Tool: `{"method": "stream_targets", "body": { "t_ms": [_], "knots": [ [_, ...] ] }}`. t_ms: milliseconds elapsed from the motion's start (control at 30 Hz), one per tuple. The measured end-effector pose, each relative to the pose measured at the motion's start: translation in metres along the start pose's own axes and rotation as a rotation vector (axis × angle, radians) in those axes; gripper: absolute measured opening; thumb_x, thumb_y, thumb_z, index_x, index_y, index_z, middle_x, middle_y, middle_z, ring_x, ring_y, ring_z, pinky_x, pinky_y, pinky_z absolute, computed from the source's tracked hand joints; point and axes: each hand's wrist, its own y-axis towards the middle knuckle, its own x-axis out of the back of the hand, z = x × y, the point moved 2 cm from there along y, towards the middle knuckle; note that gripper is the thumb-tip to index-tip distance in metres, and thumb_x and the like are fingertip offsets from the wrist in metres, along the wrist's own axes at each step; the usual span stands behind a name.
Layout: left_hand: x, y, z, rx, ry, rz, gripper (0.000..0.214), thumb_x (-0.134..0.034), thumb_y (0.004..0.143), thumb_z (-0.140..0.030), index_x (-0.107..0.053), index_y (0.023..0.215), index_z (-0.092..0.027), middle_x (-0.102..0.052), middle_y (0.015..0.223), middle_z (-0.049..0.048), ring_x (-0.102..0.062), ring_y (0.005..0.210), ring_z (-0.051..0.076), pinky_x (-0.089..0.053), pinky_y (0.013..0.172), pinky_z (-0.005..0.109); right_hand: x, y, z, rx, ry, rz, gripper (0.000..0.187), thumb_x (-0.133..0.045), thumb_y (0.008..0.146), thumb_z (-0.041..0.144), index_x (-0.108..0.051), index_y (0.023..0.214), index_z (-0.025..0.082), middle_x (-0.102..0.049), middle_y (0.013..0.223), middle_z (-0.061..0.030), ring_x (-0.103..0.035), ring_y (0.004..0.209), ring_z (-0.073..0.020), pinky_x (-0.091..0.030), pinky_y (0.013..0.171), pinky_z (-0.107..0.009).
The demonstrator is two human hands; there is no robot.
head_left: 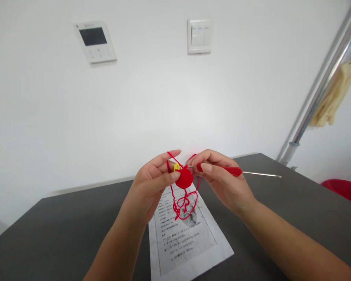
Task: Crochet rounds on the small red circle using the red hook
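Note:
My left hand [152,181] pinches a small round piece of red crochet [184,178] between thumb and fingers, with red yarn looped over its raised index finger. A yellow stitch marker [177,167] sits at the piece's upper left edge. In my right hand [222,177] is a crochet hook with a red handle [233,171]; its thin metal tip meets the top edge of the crochet, and its other metal end sticks out to the right. Loose red yarn [179,215] hangs in tangled loops below the piece.
A printed sheet of paper [189,249] lies under my hands on the dark grey table [84,222]. Behind the table stands a white wall with a panel [96,42] and a switch plate [199,36]. A metal pole [318,93], hanging yellowish cloth [336,93] and a red object [343,190] are to the right.

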Motion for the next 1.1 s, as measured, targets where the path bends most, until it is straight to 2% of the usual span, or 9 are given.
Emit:
{"method": "stream_targets", "body": {
  "t_ms": [167,467,633,767,900,1100],
  "knots": [
    [0.002,-0.002,-0.003,-0.038,0.055,-0.027,0.046,-0.083,0.066,-0.015,-0.072,0.110,-0.016,-0.075,0.075,0.0019,-0.068,0.069,0.015,-0.051,0.075,0.028,0.004,-0.003,0.002,0.149,-0.128,0.014,0.011,-0.068,0.092,0.032,-0.074,0.095,0.023,-0.077,0.089,-0.0028,-0.072,0.081,-0.0150,-0.059,0.074,-0.027],
    [0.004,-0.002,-0.004,-0.033,0.052,-0.010,0.043,-0.082,0.068,-0.016,-0.072,0.109,-0.017,-0.076,0.078,0.0041,-0.069,0.073,0.018,-0.050,0.074,0.031,0.008,-0.001,0.006,0.142,-0.076,-0.015,0.012,-0.072,0.089,0.033,-0.079,0.096,0.025,-0.080,0.094,-0.0029,-0.072,0.074,-0.0137,-0.061,0.070,-0.027],
    [0.004,-0.003,-0.007,-0.049,0.088,-0.025,0.044,-0.082,0.067,-0.016,-0.073,0.111,-0.016,-0.072,0.075,0.0017,-0.064,0.067,0.015,-0.049,0.072,0.029,0.006,-0.003,0.010,0.198,-0.125,-0.015,0.011,-0.071,0.091,0.030,-0.077,0.096,0.024,-0.080,0.094,-0.0033,-0.075,0.077,-0.0161,-0.062,0.071,-0.030],
    [0.005,-0.002,-0.007,-0.100,0.099,-0.031,0.046,-0.083,0.067,-0.015,-0.074,0.112,-0.018,-0.071,0.075,0.0013,-0.063,0.068,0.012,-0.049,0.069,0.025,0.007,-0.007,0.016,0.324,-0.312,0.034,0.012,-0.065,0.094,0.024,-0.075,0.101,0.025,-0.079,0.097,-0.0035,-0.075,0.086,-0.0167,-0.062,0.076,-0.029],
    [0.008,-0.001,-0.006,-0.195,0.122,-0.027,0.042,-0.082,0.070,-0.014,-0.075,0.111,-0.021,-0.070,0.075,0.0000,-0.061,0.068,0.010,-0.050,0.068,0.021,0.008,-0.010,0.020,0.487,-0.542,0.081,0.014,-0.061,0.095,0.021,-0.072,0.103,0.025,-0.078,0.097,-0.0054,-0.074,0.089,-0.0189,-0.061,0.078,-0.034],
    [0.011,-0.002,-0.005,-0.204,0.168,-0.033,0.044,-0.083,0.070,-0.019,-0.074,0.113,-0.019,-0.070,0.077,0.0014,-0.063,0.070,0.012,-0.051,0.069,0.023,0.006,-0.011,0.024,0.645,-0.616,0.116,0.020,-0.055,0.094,0.016,-0.068,0.108,0.023,-0.077,0.096,-0.0079,-0.074,0.089,-0.0209,-0.062,0.077,-0.037]
  ]
}}
